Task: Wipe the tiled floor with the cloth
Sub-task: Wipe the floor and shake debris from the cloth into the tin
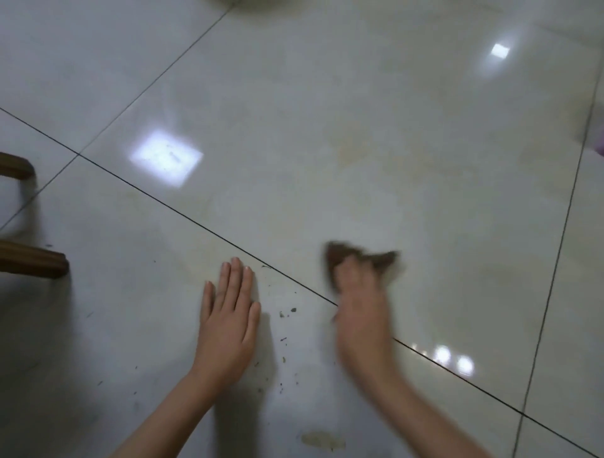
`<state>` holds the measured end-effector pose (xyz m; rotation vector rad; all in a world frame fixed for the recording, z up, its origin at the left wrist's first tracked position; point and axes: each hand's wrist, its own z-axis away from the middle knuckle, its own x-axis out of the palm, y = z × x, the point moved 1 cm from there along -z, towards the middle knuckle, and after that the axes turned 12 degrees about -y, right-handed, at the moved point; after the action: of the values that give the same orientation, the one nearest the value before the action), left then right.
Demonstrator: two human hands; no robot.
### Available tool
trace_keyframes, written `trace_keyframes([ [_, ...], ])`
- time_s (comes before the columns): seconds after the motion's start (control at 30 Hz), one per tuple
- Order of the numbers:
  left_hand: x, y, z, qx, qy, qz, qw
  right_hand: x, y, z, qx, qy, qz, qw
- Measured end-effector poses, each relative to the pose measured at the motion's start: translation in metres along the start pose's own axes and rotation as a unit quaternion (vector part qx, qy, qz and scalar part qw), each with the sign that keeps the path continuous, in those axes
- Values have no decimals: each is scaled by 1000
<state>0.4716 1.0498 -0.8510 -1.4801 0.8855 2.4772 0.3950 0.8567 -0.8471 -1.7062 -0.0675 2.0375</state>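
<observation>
The glossy pale tiled floor point(294, 147) fills the view, crossed by dark grout lines. My left hand point(228, 320) lies flat on a tile with straight fingers, palm down. My right hand point(359, 307) is blurred and holds a brown cloth point(362, 258) against the floor beside a grout line; the cloth sticks out past my fingers. Small dark crumbs point(287, 313) lie scattered on the tile between my two hands. A yellowish stain point(323, 439) sits on the tile near the bottom edge.
Two brown wooden furniture legs point(36, 261) reach in from the left edge. A pink object point(599, 147) shows at the right edge. Something round and pale point(248, 4) is at the top edge. Faint yellowish smears point(376, 157) mark the middle tile.
</observation>
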Motion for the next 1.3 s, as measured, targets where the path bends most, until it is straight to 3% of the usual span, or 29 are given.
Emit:
trace_keyframes([
  [0.13, -24, -14, 8, 42, 7, 276, 960, 28, -102, 31, -248, -87, -19, 965],
  [0.17, -31, -18, 12, 44, 27, 292, 955, 24, -98, 25, -306, -127, -39, 943],
  [0.23, -42, -33, 20, 49, 78, 224, 970, 1, -74, 7, -365, -176, -88, 910],
  [0.3, -48, -50, 25, 37, 102, 150, 983, -34, -33, -26, -275, -158, -136, 939],
  [0.4, -49, -70, 30, -26, 70, 95, 993, -62, 20, -75, -110, -96, -100, 984],
  [0.5, -48, -80, 38, -57, 80, 71, 993, -40, -10, -92, -45, -40, -57, 997],
  [0.57, -47, -83, 46, -66, 87, 62, 992, -12, -54, -74, -80, -16, -37, 996],
  [0.63, -44, -88, 54, -61, 80, 52, 994, 13, -91, -37, -177, -30, -41, 983],
  [0.73, -43, -92, 66, -59, 77, 39, 995, 30, -111, 12, -289, -118, -27, 950],
  [0.9, -39, -94, 76, -54, 74, 31, 995, 3, -97, 4, -345, -280, -39, 895],
  [0.97, -36, -91, 79, -48, 73, 31, 996, -23, -85, -11, -295, -270, -78, 913],
  [1.03, -35, -89, 81, -44, 68, 21, 996, -50, -58, -31, -214, -199, -112, 950],
  [1.13, -37, -89, 84, -45, 63, -6, 997, -66, -5, -52, -125, -165, -71, 976],
  [1.2, -36, -89, 88, -53, 54, -11, 997, -50, -7, -39, -82, -170, -22, 982],
  [1.23, -36, -89, 89, -58, 50, -12, 997, -36, -17, -25, -90, -148, 15, 985],
  [1.3, -38, -86, 92, -59, 35, -27, 997, 1, -45, 11, -147, -149, -39, 977],
])
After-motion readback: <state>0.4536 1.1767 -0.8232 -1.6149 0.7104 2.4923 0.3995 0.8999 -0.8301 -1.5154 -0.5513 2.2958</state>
